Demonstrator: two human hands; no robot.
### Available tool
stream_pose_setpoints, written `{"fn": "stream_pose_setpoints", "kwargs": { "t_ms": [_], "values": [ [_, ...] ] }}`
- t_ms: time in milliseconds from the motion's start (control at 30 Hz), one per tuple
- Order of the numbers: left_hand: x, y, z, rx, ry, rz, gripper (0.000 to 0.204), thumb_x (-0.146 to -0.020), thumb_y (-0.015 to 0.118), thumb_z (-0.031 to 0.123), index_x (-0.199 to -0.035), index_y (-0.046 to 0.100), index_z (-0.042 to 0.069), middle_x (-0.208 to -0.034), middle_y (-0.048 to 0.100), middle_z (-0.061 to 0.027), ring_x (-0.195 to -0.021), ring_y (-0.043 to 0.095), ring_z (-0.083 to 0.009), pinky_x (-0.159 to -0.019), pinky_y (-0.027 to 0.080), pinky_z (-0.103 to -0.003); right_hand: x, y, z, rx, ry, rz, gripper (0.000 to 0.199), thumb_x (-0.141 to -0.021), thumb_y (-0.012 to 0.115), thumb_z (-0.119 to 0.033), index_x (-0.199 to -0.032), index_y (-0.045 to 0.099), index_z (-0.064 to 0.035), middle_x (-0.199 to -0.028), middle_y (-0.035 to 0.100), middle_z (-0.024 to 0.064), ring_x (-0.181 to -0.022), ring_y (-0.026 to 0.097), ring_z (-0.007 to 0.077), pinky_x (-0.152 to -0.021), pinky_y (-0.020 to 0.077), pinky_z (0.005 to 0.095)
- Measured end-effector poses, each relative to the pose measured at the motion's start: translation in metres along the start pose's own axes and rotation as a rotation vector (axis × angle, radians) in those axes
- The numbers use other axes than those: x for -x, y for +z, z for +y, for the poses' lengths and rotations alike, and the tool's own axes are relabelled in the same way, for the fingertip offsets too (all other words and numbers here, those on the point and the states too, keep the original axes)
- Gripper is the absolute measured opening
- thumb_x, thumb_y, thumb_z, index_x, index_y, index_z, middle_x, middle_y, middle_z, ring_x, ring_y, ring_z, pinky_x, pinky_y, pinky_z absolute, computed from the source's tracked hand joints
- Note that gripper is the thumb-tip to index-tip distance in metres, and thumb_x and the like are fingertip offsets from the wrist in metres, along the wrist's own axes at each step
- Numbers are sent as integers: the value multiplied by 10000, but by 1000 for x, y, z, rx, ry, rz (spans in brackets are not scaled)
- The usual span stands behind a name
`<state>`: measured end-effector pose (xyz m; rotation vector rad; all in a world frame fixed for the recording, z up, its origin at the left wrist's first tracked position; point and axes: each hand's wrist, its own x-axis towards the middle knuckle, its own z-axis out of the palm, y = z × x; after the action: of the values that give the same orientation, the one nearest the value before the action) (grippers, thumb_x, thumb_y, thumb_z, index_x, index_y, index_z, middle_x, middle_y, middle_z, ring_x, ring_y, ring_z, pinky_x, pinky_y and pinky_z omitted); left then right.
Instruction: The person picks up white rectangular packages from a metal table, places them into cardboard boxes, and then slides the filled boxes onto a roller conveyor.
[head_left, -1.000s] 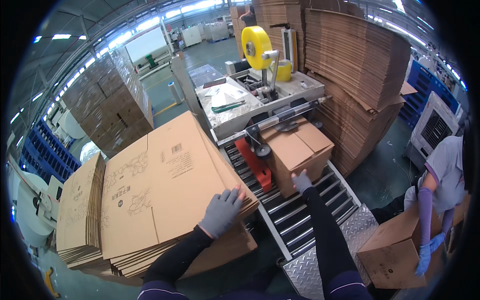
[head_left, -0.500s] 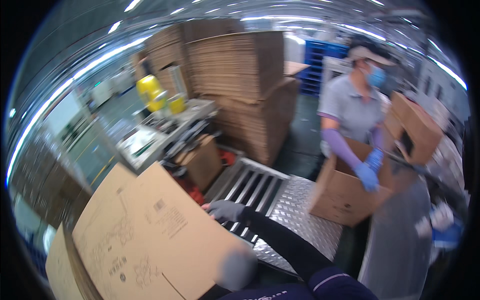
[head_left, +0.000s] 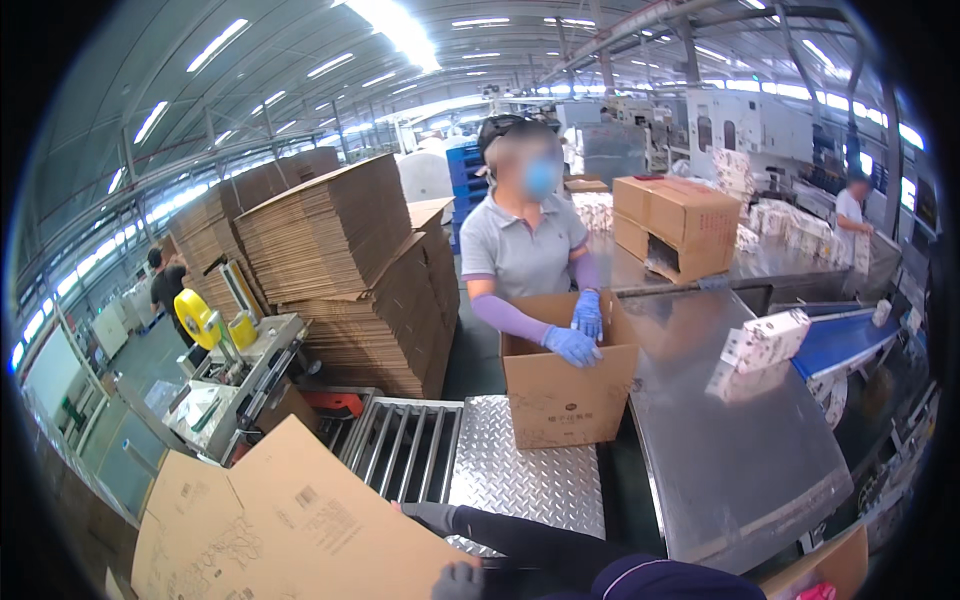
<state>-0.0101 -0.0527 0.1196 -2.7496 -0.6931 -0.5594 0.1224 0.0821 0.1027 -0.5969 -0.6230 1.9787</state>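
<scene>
A flattened brown carton point(head_left: 300, 530) with line drawings and print slants across the lower left. At its right-hand edge, my right hand point(head_left: 430, 515), in a grey glove, is closed on the cardboard, with the fingertips partly hidden. The black-sleeved right arm reaches in from the lower right. Lower down, my left hand point(head_left: 458, 580), also grey-gloved, curls over the same carton's near edge and is partly cut off by the frame. Beyond my right hand lie a diamond-plate metal surface point(head_left: 490, 475) and a roller conveyor point(head_left: 395, 450).
Across from me a co-worker point(head_left: 530, 240) has both blue-gloved hands at an upright open carton point(head_left: 570, 400). Tall stacks of flat cartons point(head_left: 340, 260) stand behind. A steel table point(head_left: 730, 430) bears a wrapped pack point(head_left: 765, 340). Yellow tape rolls point(head_left: 197, 318) sit on a left-hand bench.
My view has swung right and up, so the stacks and co-worker appear further left. Both my hands and the flat carton now sit lower in the picture. The left hand is sharper.
</scene>
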Motion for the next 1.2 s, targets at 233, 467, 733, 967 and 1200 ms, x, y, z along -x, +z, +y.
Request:
{"fn": "stream_pose_setpoints", "kwargs": {
  "t_ms": [233,467,733,967,1200],
  "values": [
    [14,27,50,104,304,104,544,-775,560,285,-1300,543,143,-1154,533,-107,-968,549,-315,-719,510,-431,60,-37,-29,551,-284,106,420,-806,712,-181,-1154,618,34,-1012,680,84,-861,644,140,-765,517,308],
    [-6,28,29,210,84,-6,709,-812,619,484,-1430,405,208,-1422,416,-158,-1184,465,-394,-951,396,-524,235,-54,-98,973,-622,321,443,-815,748,-241,-1152,625,19,-989,701,82,-871,642,151,-784,515,292],
    [-151,-112,-47,-234,62,790,659,-752,715,455,-1225,540,31,-1149,530,-209,-1037,538,-414,-839,458,-504,436,-193,-6,1231,-477,1009,484,-742,804,-347,-1104,663,-59,-1017,702,121,-918,647,240,-813,493,359],
    [-226,-21,-133,149,564,139,404,-559,791,227,-776,473,106,-655,502,-106,-605,522,-355,-567,404,-459,410,-149,-14,747,-671,1583,664,-763,794,-335,-1247,525,32,-1149,653,157,-1017,618,224,-887,477,343],
    [-197,-87,-76,346,583,-102,192,-884,610,281,-888,564,95,-790,600,-138,-711,594,-355,-603,468,-449,322,-43,-98,589,-972,1877,1173,-778,745,-446,-1453,-49,92,-1474,29,394,-1408,59,475,-1141,166,488]
  ]
}}
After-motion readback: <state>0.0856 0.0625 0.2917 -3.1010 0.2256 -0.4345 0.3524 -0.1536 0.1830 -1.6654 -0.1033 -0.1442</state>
